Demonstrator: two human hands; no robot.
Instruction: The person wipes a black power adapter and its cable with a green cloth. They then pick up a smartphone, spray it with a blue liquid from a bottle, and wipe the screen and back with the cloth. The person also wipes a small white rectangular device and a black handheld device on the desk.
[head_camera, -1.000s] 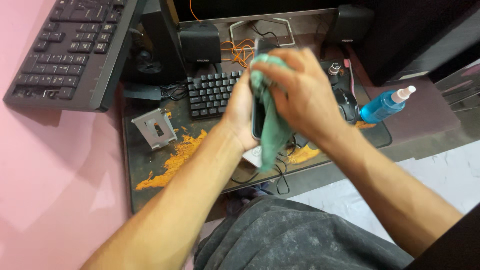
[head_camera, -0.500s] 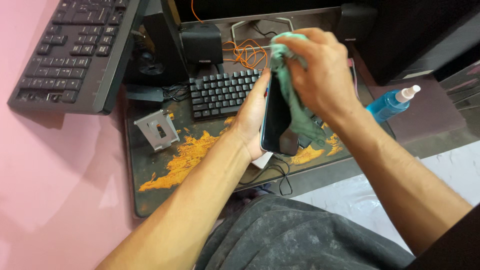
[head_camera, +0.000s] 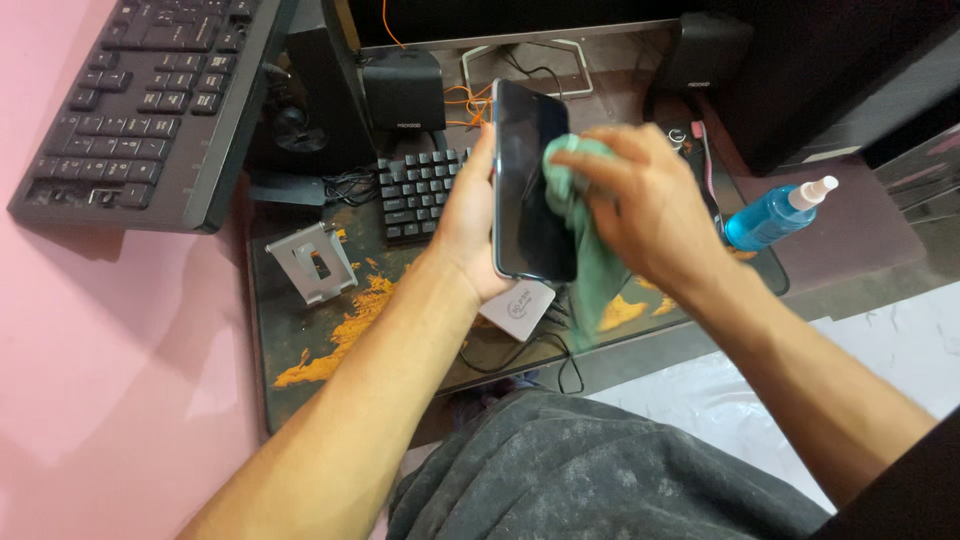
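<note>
Holding a dark smartphone (head_camera: 530, 180) upright above the counter (head_camera: 300, 330) while a green cloth (head_camera: 585, 250) presses on its screen.

The left hand (head_camera: 465, 225) is clasped around the phone's left edge, screen facing the camera. The right hand (head_camera: 645, 205) is clenched on the bunched cloth, which touches the screen's right side and hangs down past the lower edge. Below lie a black desk mat with orange patches, a small black keyboard (head_camera: 420, 190) and a grey metal stand (head_camera: 312, 262) to the left. A blue spray bottle (head_camera: 775, 215) lies at the right.
</note>
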